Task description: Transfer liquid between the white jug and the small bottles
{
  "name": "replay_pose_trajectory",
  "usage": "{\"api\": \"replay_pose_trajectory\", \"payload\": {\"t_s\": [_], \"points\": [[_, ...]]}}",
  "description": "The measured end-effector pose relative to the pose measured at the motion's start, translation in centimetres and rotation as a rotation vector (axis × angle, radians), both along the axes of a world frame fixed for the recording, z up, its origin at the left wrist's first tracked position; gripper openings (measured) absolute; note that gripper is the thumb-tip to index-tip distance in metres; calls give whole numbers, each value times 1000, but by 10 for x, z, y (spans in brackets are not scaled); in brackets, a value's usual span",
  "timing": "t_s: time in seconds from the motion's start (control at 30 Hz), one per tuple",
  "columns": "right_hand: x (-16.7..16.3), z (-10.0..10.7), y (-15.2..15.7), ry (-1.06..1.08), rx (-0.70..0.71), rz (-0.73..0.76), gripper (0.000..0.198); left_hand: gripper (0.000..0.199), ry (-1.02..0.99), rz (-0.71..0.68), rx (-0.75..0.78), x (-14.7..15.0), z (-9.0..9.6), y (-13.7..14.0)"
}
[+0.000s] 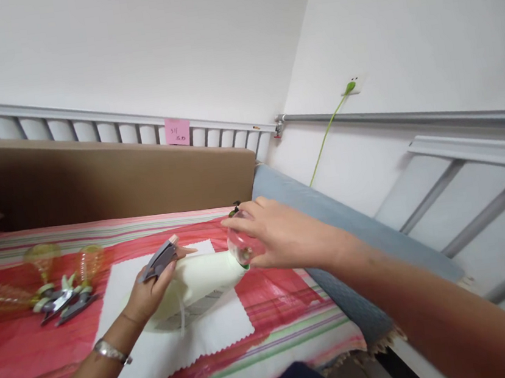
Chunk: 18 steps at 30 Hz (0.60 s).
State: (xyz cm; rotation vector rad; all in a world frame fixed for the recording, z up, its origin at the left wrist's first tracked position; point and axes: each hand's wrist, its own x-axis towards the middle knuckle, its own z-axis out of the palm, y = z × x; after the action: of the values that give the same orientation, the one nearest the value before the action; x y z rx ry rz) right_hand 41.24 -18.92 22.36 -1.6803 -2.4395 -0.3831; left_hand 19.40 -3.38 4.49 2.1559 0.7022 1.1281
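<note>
A pale green, rounded container (203, 275) lies tilted on a white cloth (219, 331) with zigzag edges. My left hand (148, 294) is closed around a grey spray trigger head (162, 258), held over the container's left part; whether it touches the container I cannot tell. With fingers curled, my right hand (280, 231) grips a clear rounded vessel (241, 245) at the container's right end. Its far side is hidden by my fingers. A small dark object (235, 209) shows just behind the vessel.
Several yellow transparent spray bottles (43, 260) with grey trigger heads lie at the left on a red sheet (15, 359). A brown board (118, 184) stands at the back before a white radiator (107, 132) bearing a pink note (178, 130). Blue padding (329, 216) borders the right.
</note>
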Motion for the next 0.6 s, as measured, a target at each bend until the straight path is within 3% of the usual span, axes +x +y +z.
{"api": "replay_pose_trajectory", "payload": {"t_s": [0.13, 0.23, 0.3, 0.37, 0.43, 0.6], "points": [[40, -6, 11, 389, -25, -209, 71, 38, -95, 67, -84, -19, -9, 9], [71, -36, 14, 1033, 58, -388, 69, 41, -240, 177, -301, -45, -34, 23], [78, -68, 14, 1497, 85, -313, 63, 43, -365, 223, -445, -62, -53, 31], [71, -103, 13, 1832, 39, -166, 49, 45, -491, 269, -543, -76, -67, 36], [53, -138, 14, 2066, -37, -121, 44, 46, -575, 296, -603, -84, -75, 37], [-12, -200, 27, 2282, -372, -105, 45, 41, -676, 316, -633, -86, -72, 27]]}}
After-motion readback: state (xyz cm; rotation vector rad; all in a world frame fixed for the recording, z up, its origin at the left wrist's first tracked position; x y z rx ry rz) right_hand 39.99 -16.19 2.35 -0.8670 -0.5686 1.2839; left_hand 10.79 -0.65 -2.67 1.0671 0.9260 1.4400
